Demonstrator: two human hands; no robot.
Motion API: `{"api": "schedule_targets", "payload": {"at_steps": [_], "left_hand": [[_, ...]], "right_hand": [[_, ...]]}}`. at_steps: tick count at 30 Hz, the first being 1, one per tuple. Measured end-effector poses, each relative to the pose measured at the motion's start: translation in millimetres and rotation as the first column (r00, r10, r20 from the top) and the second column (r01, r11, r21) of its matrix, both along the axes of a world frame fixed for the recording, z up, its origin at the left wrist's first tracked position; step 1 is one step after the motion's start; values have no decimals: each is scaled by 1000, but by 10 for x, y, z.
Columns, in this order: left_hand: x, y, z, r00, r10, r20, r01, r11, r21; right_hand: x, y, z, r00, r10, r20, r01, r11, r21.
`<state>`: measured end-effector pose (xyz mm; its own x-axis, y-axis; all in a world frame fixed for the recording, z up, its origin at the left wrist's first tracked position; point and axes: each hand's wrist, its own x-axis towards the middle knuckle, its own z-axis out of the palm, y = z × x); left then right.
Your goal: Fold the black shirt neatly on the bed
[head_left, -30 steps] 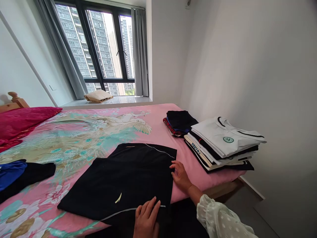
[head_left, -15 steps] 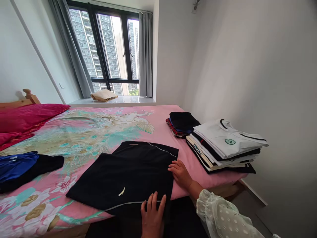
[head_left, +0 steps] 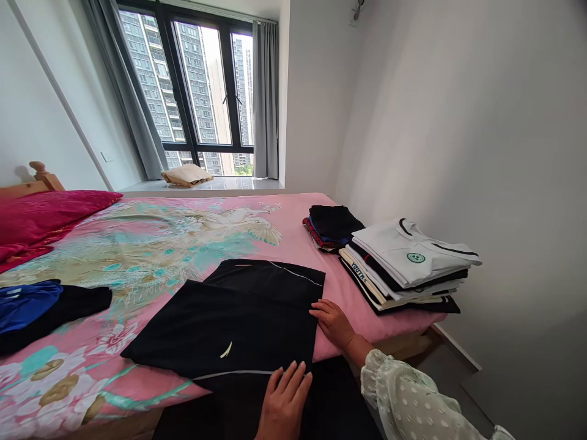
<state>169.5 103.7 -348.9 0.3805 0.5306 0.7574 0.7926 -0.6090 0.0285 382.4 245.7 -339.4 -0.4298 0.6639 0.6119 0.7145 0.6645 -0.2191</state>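
Black shorts [head_left: 238,324] with thin grey side lines and a small pale logo lie spread on the bed near its front edge. My left hand [head_left: 285,397] rests flat on their near right part, fingers stretched over the grey line. At the right edge of the shorts, the fingers of my right hand [head_left: 334,322] lie on the cloth, extended, with the palm over the pink sheet. Neither hand grips the fabric.
A tall stack of folded shirts [head_left: 403,256], white on top, stands at the bed's right corner. Behind it sits a smaller folded pile [head_left: 334,223]. Blue and black clothing [head_left: 46,311] lies at left, near red pillows [head_left: 59,214]. The patterned bedsheet [head_left: 183,232] covers the bed.
My left hand has shifted slightly to the right across the shorts, its fingers drawing closer together. My right hand stays at the right edge. The view has turned a little.
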Motion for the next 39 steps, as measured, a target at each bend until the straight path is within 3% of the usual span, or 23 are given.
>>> {"api": "schedule_targets", "payload": {"at_steps": [3, 8, 12, 17, 20, 23, 29, 36, 39], "left_hand": [[-27, -59, 21, 995, 20, -101, -20, 1000, 1], [-60, -53, -129, 981, 183, -64, -190, 973, -129], [-40, -54, -157, 992, 107, 70, -98, 987, -127], [-15, -124, 141, 983, -49, 176, 74, 988, -136], [12, -142, 263, 986, -24, 166, 50, 986, -157], [35, -131, 247, 985, 34, 167, -14, 992, -122], [-20, -92, 194, 990, -88, 113, 100, 990, -104], [4, -62, 167, 958, -43, 285, 74, 992, -99], [-53, -97, 164, 958, -49, 282, 75, 994, -84]], "right_hand": [[-1, -12, -6, 1000, 2, -1, -2, 1000, -13], [-10, -67, -3, 1000, -9, 7, 10, 999, -37], [-13, -134, 23, 1000, -15, 22, 16, 998, -61], [-25, -198, 55, 999, -1, 37, 4, 997, -83], [-36, -213, 46, 999, -1, 41, 4, 996, -88], [-50, -217, 21, 999, -18, 42, 22, 996, -87], [-68, -201, 1, 997, -58, 58, 65, 990, -125], [-32, -33, -6, 984, -133, 115, 151, 975, -164], [-18, 85, 2, 968, -206, 141, 226, 963, -146]]}}
